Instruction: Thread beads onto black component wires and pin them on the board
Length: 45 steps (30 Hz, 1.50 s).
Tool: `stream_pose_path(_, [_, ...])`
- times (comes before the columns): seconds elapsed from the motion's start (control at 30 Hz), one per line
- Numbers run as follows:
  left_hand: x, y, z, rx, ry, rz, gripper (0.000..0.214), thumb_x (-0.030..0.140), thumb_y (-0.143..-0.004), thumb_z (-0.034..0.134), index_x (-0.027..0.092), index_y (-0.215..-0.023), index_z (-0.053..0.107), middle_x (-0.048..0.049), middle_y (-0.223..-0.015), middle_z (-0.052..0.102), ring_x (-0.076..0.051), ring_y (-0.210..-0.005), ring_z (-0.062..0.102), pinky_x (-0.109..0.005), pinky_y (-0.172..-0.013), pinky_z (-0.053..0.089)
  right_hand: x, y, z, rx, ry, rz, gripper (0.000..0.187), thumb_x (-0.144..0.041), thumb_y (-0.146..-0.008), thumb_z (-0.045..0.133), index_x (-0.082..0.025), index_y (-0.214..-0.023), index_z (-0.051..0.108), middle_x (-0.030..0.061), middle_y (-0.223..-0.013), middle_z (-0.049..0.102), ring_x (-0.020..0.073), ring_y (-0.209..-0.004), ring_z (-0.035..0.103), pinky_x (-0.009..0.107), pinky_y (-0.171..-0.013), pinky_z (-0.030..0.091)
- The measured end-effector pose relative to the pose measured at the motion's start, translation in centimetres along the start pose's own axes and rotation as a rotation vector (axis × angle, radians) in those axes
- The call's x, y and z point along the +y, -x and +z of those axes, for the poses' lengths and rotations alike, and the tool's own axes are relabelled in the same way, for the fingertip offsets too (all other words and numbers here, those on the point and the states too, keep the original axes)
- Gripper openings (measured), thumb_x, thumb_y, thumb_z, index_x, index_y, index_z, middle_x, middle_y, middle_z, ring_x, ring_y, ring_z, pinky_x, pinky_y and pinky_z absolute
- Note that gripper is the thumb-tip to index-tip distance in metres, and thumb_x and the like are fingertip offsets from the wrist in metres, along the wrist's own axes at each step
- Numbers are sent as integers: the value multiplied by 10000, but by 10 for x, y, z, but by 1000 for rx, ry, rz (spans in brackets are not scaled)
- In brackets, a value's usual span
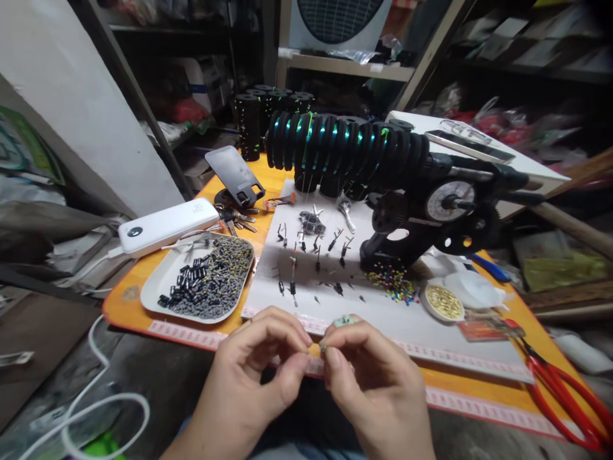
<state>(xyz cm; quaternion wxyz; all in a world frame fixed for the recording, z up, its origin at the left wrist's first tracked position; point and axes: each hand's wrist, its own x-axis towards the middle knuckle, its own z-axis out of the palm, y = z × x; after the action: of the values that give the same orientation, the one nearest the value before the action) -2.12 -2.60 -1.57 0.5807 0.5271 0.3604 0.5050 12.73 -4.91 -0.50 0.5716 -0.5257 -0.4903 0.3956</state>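
My left hand (261, 377) and my right hand (373, 383) meet at the near edge of the orange table (122, 300), fingertips pinched together. Between them sits a tiny orange bead-like piece (314, 349) with a small metal part against it; both hands pinch it. Just beyond lies a white foam board (383, 319) strewn with several small black tubes and pins (306, 246) and a scatter of coloured beads (393, 281). A white tray (158, 287) of many small dark tubes sits to the left of the board.
A black winding machine with a dial (450, 201) carries a row of black spools (345, 147). A white power bank (165, 225), phone stand (234, 176), keys, a dish of gold beads (444, 301) and red scissors (560, 390) lie around. Shelves stand behind.
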Motion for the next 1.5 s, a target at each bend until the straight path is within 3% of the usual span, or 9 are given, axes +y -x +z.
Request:
stream_pose_path(0.07, [1, -1, -2, -13, 40, -12, 204, 63, -897, 685, 253, -824, 692, 26, -880, 672, -100, -862, 648, -146, -794, 525, 1, -1, 0, 22, 59, -64, 115, -171, -868, 640, -251, -791, 666, -54, -709, 608, 69, -578, 571, 122, -518, 466])
stream_pose_path(0.23, [9, -5, -8, -10, 69, -15, 248, 0, -866, 646, 221, -766, 590, 47, -808, 666, -80, -724, 621, -131, -675, 507, 6, -6, -7, -16, 254, -245, 125, -145, -870, 626, -249, -806, 647, -51, -704, 613, 81, -592, 562, 126, -491, 442])
stream_pose_path(0.37, [17, -11, -25, -161, -355, 69, 208, 37, -892, 649, 228, -819, 609, 31, -797, 648, -112, -730, 645, -173, -645, 502, 10, -11, -14, -64, 368, -343, 110, -135, -899, 614, -233, -854, 633, -36, -705, 595, 96, -564, 548, 177, -463, 415])
stream_pose_path(0.47, [19, -16, -40, -236, -733, 303, 241, -3, -927, 601, 215, -1014, 658, -2, -865, 689, -121, -766, 671, -194, -685, 505, 14, -15, -16, -107, 488, -426, 116, -98, -907, 607, -213, -892, 620, -25, -714, 567, 105, -563, 535, 220, -489, 403])
stream_pose_path(0.6, [18, -25, -47, -250, -900, 436, 236, -6, -947, 586, 160, -1097, 661, -41, -904, 688, -138, -821, 675, -226, -781, 524, 22, -21, -19, -152, 602, -525, 142, -49, -916, 598, -190, -936, 597, -5, -749, 566, 128, -659, 549, 256, -604, 438])
stream_pose_path(0.9, [11, -39, -36, -224, -922, 411, 152, 20, -899, 597, 166, -873, 634, -34, -830, 674, -198, -844, 542, -341, -790, 432, 28, -28, -31, -242, 711, -588, 151, -20, -901, 624, -159, -950, 591, 18, -757, 559, 141, -715, 502, 256, -646, 433])
stream_pose_path(1.27, [5, -53, 1, -349, -1009, 365, 164, 44, -896, 553, 139, -814, 659, -78, -880, 643, -240, -884, 533, -369, -747, 457, 23, -28, -60, -177, 815, -538, 115, -59, -913, 640, -165, -943, 607, 2, -733, 529, 131, -657, 490, 259, -612, 420])
stream_pose_path(1.5, [6, -61, 11, -382, -1029, 302, 177, 35, -872, 544, 141, -799, 666, -93, -895, 642, -259, -902, 531, -396, -766, 462, 26, -30, -72, -184, 833, -535, 111, -67, -916, 630, -173, -926, 598, 0, -723, 534, 133, -656, 504, 260, -608, 417])
